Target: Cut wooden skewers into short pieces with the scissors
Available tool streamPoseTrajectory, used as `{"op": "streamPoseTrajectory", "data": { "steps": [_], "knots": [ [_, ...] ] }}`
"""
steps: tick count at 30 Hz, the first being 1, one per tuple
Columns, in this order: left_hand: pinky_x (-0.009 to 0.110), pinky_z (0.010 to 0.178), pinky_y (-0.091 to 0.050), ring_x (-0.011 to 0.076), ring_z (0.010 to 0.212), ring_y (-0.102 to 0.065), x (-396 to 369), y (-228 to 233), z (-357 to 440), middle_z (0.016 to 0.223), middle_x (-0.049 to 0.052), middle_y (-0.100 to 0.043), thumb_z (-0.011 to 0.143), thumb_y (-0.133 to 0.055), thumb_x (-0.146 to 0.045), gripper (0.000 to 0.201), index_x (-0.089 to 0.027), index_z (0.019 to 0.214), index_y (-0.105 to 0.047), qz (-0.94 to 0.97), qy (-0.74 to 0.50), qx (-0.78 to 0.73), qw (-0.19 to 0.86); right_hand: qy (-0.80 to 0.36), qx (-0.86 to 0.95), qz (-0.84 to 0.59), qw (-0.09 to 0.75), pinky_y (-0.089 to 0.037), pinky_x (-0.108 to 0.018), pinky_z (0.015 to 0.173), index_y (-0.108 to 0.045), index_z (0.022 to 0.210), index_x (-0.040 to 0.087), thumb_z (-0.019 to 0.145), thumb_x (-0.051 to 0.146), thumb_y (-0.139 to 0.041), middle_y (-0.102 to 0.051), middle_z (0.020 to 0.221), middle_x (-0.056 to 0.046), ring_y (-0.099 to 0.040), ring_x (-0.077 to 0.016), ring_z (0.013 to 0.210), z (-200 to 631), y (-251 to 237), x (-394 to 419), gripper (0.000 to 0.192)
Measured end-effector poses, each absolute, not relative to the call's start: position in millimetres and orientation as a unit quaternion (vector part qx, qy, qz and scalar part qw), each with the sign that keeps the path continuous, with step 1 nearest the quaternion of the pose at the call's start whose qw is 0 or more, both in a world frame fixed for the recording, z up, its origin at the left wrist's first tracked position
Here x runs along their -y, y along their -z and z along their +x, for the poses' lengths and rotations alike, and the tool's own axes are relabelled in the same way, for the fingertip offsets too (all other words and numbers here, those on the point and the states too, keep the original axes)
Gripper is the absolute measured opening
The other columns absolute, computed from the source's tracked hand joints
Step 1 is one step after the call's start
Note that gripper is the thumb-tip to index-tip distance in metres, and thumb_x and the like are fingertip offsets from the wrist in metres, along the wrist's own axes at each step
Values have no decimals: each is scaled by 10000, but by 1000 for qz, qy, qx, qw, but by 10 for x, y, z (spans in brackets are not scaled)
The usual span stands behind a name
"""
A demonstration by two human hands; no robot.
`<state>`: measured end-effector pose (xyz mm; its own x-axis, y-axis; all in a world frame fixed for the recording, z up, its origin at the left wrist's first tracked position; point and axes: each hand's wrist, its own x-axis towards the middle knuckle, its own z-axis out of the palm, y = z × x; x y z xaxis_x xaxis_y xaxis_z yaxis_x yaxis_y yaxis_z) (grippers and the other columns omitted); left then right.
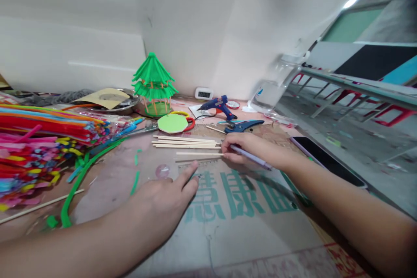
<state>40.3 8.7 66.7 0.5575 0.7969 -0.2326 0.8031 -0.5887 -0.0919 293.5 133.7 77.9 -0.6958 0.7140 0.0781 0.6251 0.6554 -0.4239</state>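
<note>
My right hand (236, 145) has its fingers closed on a light purple pen (250, 157). Its fingertips meet the right end of a thin wooden stick (198, 153); whether they also grip the stick I cannot tell. Several more wooden sticks (185, 141) lie side by side just beyond. My left hand (169, 197) rests low over the table covering, index finger stretched out towards a clear ruler (198, 164) that lies along the near side of the single stick. No object shows in the left hand, though its underside is hidden.
Coloured pipe cleaners (39, 139) are heaped at the left. Behind the sticks are a green tiered pavilion model (153, 84), a light green octagonal piece (172, 123), blue pliers (244, 126), a glue gun (219, 105) and a small digital clock (203, 93). A phone (327, 160) lies at the right edge.
</note>
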Motion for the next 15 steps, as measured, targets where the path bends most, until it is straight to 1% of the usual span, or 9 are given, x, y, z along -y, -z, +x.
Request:
{"op": "streamPoseTrajectory", "data": {
  "steps": [3, 5, 7, 9, 12, 13, 15],
  "knots": [
    [473, 862, -621, 308, 1069, -728, -89, -662, 395, 1622, 154, -273, 815, -325, 45, 714, -180, 1473, -488, 886, 122, -447, 5, -152, 900, -375, 163, -469, -263, 647, -684, 839, 168, 827, 249, -580, -692, 782, -36, -612, -174, 692, 2783, -769, -1423, 133],
    [484, 903, -605, 312, 1114, -709, -91, -650, 380, 1612, 149, -304, 810, -315, 51, 721, -177, 1471, -496, 888, 110, -447, -5, -129, 896, -379, 192, -468, -275, 701, -691, 847, 164, 836, 229, -551, -695, 816, -48, -618, -186, 750, 2654, -796, -1485, 155],
    [472, 909, -603, 301, 1116, -710, -93, -626, 363, 1597, 156, -338, 806, -303, 53, 729, -173, 1470, -502, 890, 94, -447, -4, -109, 899, -370, 209, -461, -284, 766, -709, 896, 166, 886, 258, -529, -709, 885, -58, -626, -192, 823, 2556, -871, -1525, 203],
    [445, 897, -610, 281, 1076, -729, -98, -594, 349, 1587, 161, -357, 804, -304, 46, 724, -170, 1461, -518, 891, 77, -447, 4, -74, 893, -378, 232, -450, -285, 753, -721, 958, 156, 941, 294, -493, -717, 903, -73, -629, -191, 821, 2542, -983, -1535, 267],
    [407, 888, -615, 262, 1072, -732, -114, -560, 345, 1578, 134, -378, 808, -316, 33, 702, -188, 1427, -564, 890, 41, -454, 11, -48, 874, -422, 237, -442, -285, 735, -712, 1067, 148, 999, 336, -436, -721, 915, -83, -637, -197, 818, 2712, -1123, -1514, 340],
    [404, 880, -619, 270, 1098, -721, -119, -557, 349, 1577, 126, -381, 810, -314, 32, 700, -195, 1420, -572, 889, 37, -455, 11, -41, 867, -438, 233, -440, -284, 721, -709, 1080, 147, 1008, 347, -420, -719, 898, -82, -637, -197, 794, 2806, -1139, -1505, 359],
    [426, 844, -630, 307, 1148, -695, -130, -562, 362, 1580, 121, -369, 813, -299, 35, 711, -200, 1427, -568, 887, 59, -458, 10, -34, 861, -460, 212, -431, -285, 695, -720, 1044, 149, 1002, 356, -434, -718, 863, -80, -637, -203, 760, 3006, -1114, -1488, 355]
  ]
}}
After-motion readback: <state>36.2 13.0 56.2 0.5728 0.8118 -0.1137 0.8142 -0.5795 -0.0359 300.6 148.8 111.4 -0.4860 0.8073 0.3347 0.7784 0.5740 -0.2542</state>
